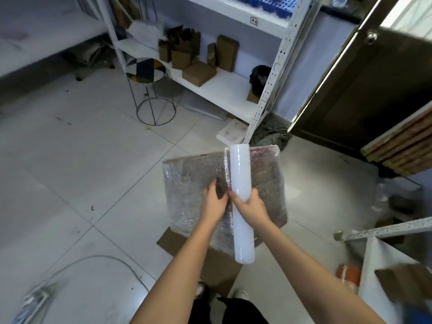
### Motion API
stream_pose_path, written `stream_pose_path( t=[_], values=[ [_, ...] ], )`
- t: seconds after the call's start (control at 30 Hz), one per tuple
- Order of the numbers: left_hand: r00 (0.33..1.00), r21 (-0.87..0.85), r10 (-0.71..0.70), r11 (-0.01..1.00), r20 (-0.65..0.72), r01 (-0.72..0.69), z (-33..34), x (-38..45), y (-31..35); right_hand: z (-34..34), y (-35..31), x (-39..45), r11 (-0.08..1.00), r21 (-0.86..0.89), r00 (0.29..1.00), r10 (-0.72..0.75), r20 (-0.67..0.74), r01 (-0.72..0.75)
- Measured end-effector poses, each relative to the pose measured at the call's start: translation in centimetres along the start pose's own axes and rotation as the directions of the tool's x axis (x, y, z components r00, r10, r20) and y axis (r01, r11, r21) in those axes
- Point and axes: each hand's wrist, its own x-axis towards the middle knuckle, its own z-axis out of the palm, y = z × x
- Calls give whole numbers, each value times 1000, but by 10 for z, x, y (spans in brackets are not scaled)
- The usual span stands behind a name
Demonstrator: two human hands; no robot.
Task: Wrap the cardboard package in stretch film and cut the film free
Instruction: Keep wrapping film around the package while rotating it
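Cardboard package sits at the centre of your view, already covered in wrinkled clear film and resting on a flattened brown cardboard box on the tiled floor. Your right hand grips the white stretch film roll around its middle, fingers curled over the far side and thumb on the left side. The roll lies lengthwise across the right half of the package, one end past the far edge and the other overhanging the near edge. Your left hand rests on the package top just left of the roll, fingers bent against the film; whether it pinches the film cannot be determined. The two hands nearly touch at the thumbs.

Far from the package, a white metal shelf unit holds several small brown boxes. A round stool with a patterned seat stands to the left of the shelf. A dark wooden door stands at the far right. A grey cable runs across the near-left floor.
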Motion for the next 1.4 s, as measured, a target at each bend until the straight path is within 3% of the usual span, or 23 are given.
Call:
stream_pose_path(
  t=[0.33,0.53,0.67,1.13,1.4],
  values=[
    [977,-141,-111,986,-183,86,-5,4,3,-10,1,21,967,-110,950,-198,241,229],
    [909,-267,-168,961,-381,66,28,-3,31,-25,11,37,966,-74,934,-218,284,248],
    [918,-367,-215,926,-332,84,39,-9,33,-36,19,45,965,-45,921,-230,313,257],
    [861,-319,-268,939,-433,131,69,-20,27,-51,32,31,965,-105,931,-199,307,241],
    [865,-447,-329,883,-379,140,68,-42,10,-50,39,19,950,-126,908,-225,354,284]
  ],
)
